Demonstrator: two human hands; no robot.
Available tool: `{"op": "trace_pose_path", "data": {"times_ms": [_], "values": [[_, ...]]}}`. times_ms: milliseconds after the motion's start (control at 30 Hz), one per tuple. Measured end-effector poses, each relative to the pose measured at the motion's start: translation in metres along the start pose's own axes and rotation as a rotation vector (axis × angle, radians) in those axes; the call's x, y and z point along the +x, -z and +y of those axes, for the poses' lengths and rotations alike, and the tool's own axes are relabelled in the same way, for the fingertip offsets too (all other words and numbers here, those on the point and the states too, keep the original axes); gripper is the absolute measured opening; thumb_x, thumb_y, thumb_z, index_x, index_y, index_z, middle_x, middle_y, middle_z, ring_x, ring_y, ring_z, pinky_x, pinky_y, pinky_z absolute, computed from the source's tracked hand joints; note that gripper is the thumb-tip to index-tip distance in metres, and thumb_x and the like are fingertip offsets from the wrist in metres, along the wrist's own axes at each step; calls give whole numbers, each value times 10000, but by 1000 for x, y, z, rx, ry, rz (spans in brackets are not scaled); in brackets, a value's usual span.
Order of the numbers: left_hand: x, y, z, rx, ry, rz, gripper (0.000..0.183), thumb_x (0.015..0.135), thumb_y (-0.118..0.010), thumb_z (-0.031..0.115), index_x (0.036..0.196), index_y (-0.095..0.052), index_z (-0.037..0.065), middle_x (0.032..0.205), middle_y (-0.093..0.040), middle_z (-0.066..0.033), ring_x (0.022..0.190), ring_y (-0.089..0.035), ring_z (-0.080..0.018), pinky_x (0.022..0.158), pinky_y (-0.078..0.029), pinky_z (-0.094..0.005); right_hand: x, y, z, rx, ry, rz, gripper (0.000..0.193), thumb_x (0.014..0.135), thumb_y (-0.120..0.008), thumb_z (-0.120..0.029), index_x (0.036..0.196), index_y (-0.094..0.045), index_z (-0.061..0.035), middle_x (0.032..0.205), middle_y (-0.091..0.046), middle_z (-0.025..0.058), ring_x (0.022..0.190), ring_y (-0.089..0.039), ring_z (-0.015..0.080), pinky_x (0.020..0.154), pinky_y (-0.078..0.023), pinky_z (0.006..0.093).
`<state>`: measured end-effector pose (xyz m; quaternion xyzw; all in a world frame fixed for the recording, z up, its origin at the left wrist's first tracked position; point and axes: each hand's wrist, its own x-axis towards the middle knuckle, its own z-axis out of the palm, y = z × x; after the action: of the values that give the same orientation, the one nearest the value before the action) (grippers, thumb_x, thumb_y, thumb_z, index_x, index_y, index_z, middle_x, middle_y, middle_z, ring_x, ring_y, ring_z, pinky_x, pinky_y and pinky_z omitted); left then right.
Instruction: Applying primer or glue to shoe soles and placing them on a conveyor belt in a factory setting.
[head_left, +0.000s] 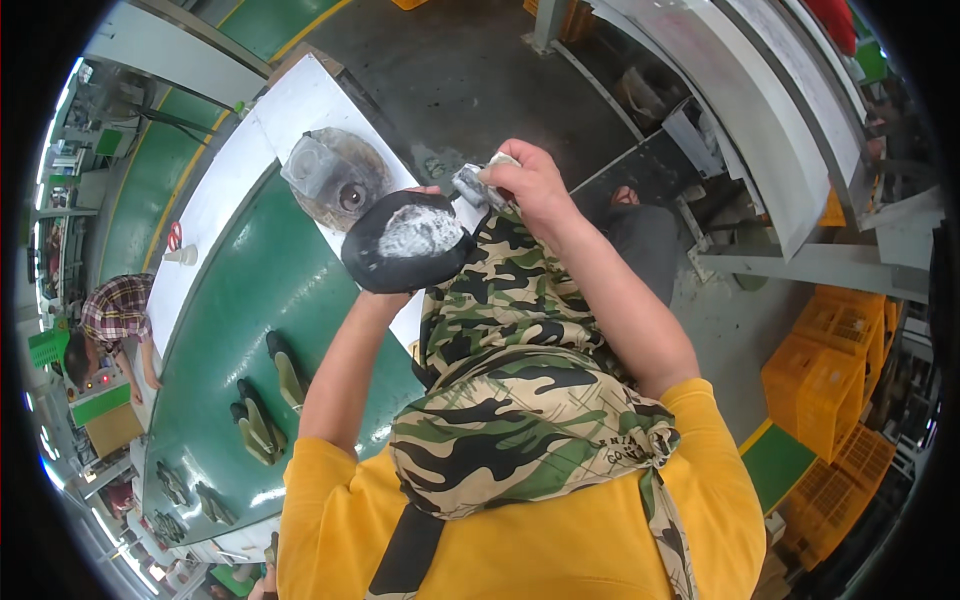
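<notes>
My left hand (385,300) holds up a black, rounded piece (365,240) from beneath, and most of its fingers are hidden behind it. A thick white smear (420,232) covers much of the piece's upper face. I cannot make out what kind of article it is. To the right of it, my right hand (535,185) is closed on a crumpled grey-and-white, cloth-like wad (480,187), held just apart from the black piece. Beyond my left hand, a stained container with a cloudy plastic cover (330,170) stands on the white tabletop.
A green conveyor belt (240,290) runs along my left, carrying several dark-and-tan shoe-shaped pieces (258,430). Another person in a checked shirt (115,310) leans at its far side. Orange crates (820,375) stack at right, below a pale metal rack (740,110).
</notes>
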<state>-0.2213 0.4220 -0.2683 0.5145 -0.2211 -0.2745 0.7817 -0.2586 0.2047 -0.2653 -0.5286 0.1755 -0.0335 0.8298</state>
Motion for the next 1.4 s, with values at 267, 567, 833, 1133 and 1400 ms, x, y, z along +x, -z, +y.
{"op": "trace_pose_path", "data": {"times_ms": [267, 567, 833, 1133, 1400], "values": [[15, -13, 0, 623, -187, -25, 554, 764, -745, 19, 1257, -493, 13, 1186, -598, -96, 1080, -588, -187, 940, -478, -337, -12, -8, -17, 46, 51, 25, 133, 758, -685, -42, 782, -554, -38, 708, -567, 5, 616, -513, 73, 547, -397, 245], [22, -19, 2, 925, -24, 26, 566, 594, -864, 70, 1102, -617, 37, 1033, -674, -77, 975, -645, -210, 870, -499, -351, -17, -19, -42, 56, 107, 0, 135, 773, -679, -38, 770, -546, -65, 703, -569, -6, 605, -514, 66, 561, -403, 229], [26, -12, 8, 655, 199, -104, 685, 525, -870, 37, 1139, -575, -27, 1015, -692, -111, 955, -654, -198, 882, -501, -323, -7, -27, -59, 86, 242, -40, 147, 765, -684, -31, 758, -538, -40, 668, -536, -16, 575, -475, 52, 507, -362, 233], [30, -13, 27, 314, 351, -276, 755, 559, -835, 42, 1242, -520, -18, 1112, -641, -54, 1023, -597, -151, 931, -457, -304, 13, -25, -67, 124, 304, -67, 125, 792, -663, -30, 793, -543, -65, 728, -573, -2, 636, -506, 64, 571, -381, 217], [33, -11, 25, 167, 443, -307, 797, 522, -827, 119, 1244, -525, -34, 1113, -641, -71, 1005, -611, -168, 908, -471, -301, 30, -17, -62, 83, 400, -147, 125, 783, -628, 1, 757, -524, -63, 812, -626, 59, 676, -524, 98, 612, -406, 251]]}}
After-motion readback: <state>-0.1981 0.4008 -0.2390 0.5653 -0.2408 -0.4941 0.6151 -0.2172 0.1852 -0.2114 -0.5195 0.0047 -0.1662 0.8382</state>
